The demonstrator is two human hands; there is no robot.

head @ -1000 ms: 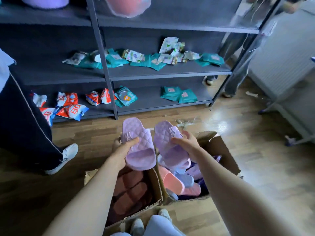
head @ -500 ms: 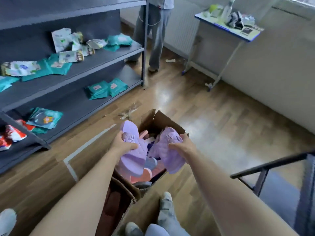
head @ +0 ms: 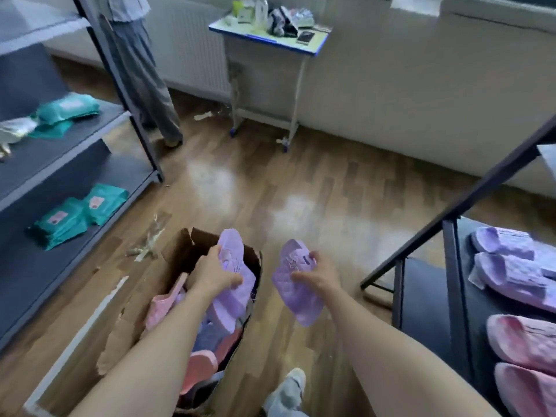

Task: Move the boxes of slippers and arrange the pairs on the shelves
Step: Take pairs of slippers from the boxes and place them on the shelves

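The left hand (head: 215,273) curls its fingers round one lilac slipper (head: 233,299), directly over the box (head: 177,254). The right hand (head: 320,276) grips the other slipper (head: 298,299) at its middle. The shelf (head: 421,296) lies right of those fingers. A loose one-handed hold could let either slipper slip on the way there.

A wood-plank floor (head: 301,182) shines with pale glare patches at its middle. Along the far side runs a light wall (head: 406,100), a white ribbed radiator (head: 192,52) on it at left, a small blue-edged desk (head: 264,73) on a grey frame standing against it. Dark grey shelving (head: 84,130) fills the left.
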